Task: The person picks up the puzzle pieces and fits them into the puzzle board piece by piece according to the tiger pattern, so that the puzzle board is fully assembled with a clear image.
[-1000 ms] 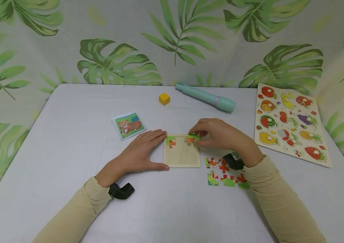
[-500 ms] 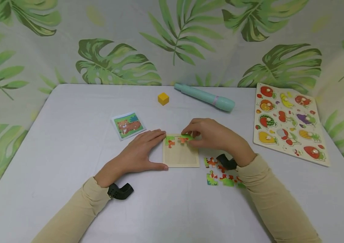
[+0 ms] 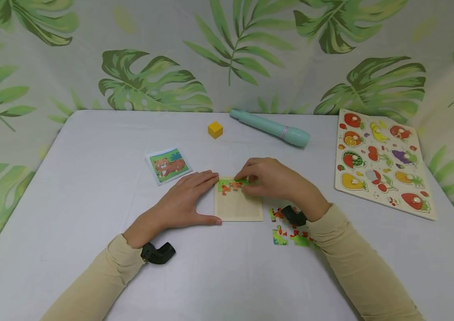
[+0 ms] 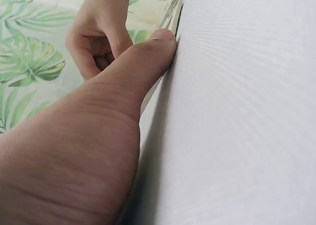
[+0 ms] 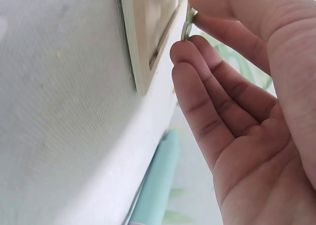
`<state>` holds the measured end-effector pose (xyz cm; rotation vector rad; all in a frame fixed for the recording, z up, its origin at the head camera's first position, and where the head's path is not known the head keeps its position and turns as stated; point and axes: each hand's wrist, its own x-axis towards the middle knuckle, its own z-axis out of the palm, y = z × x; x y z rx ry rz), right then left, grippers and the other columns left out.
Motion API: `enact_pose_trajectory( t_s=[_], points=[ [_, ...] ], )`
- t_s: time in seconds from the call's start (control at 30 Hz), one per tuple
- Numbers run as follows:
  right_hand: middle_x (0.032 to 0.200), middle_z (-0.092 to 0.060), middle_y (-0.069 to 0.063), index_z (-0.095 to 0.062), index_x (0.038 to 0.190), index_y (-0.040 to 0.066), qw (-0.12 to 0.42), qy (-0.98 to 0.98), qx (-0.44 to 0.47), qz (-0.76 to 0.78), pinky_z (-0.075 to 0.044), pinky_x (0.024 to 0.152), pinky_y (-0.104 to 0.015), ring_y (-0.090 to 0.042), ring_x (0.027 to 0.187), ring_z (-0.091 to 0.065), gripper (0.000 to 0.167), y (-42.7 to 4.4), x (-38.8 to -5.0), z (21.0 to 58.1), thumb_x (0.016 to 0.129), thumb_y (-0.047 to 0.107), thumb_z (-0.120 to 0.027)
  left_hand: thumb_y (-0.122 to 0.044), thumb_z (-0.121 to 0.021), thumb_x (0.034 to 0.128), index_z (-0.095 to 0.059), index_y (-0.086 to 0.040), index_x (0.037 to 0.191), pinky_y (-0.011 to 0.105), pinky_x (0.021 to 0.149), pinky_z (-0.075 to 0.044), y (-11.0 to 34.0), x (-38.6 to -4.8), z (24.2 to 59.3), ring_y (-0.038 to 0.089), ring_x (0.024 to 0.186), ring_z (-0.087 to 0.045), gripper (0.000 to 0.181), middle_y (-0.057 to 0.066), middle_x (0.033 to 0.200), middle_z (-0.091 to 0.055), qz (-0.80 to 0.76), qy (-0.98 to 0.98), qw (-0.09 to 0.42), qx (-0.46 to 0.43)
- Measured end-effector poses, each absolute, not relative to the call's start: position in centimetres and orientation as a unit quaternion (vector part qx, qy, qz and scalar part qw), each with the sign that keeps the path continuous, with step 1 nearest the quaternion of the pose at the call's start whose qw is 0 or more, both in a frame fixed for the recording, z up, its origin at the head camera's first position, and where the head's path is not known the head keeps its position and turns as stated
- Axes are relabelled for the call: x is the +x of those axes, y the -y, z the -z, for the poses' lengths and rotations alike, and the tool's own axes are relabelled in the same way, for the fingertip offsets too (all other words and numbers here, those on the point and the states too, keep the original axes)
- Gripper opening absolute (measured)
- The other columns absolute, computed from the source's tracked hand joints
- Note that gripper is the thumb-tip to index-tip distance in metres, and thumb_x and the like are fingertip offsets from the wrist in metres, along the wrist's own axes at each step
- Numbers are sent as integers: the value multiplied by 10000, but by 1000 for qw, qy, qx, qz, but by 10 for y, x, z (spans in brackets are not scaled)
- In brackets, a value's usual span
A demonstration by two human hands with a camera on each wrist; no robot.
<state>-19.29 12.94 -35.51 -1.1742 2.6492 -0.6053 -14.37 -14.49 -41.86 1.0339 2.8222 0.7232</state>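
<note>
A small square wooden puzzle tray lies on the white table. In its upper left corner sits a green and orange puzzle piece. My left hand rests along the tray's left edge, fingers straight at the top corner and thumb spread to the bottom corner. Over the tray's upper part, my right hand pinches another green and orange puzzle piece between thumb and fingers. In the head view this piece is close beside the corner piece; whether they touch I cannot tell. Several loose puzzle pieces lie right of the tray, partly hidden by the right wrist.
A picture card of a brown animal lies to the upper left. Behind the tray are a yellow cube and a teal tube-shaped object. A fruit peg board occupies the right side. Leaf-patterned cloth hangs behind.
My right hand has moved left over the tray with the pinched puzzle piece, bringing it close to the corner piece. My left hand has stayed at the tray's left edge.
</note>
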Motion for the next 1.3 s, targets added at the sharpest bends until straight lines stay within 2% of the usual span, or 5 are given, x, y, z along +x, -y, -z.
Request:
enact_pose_trajectory(
  t_s=[0.53,0.77,1.3],
  points=[
    [1068,-715,-50,-801,1131,113,109,-890,-406,178,-524,747,-282,-141,819,-616,222,-122,-194,360,918,134,-743,-718,-751,794,-397,-89,1590,451,1282,-198,146,-144,418,213,1559,-275,1074,28,1650,-376,-232,-916,40,326],
    [1003,-731,-26,-806,1125,108,101,-889,-413,172,-529,742,-280,-126,800,-609,206,-121,-196,362,930,135,-748,-719,-752,793,-400,-84,1587,451,1278,-213,146,-145,417,218,1552,-291,1076,39,1644,-387,-231,-915,32,329],
    [1098,-729,-43,-782,1201,115,127,-896,-394,162,-552,780,-301,-134,850,-636,259,-123,-192,360,952,177,-753,-694,-772,793,-399,-70,1585,468,1278,-211,144,-143,417,227,1552,-294,1075,48,1645,-385,-238,-913,36,328]
  ],
)
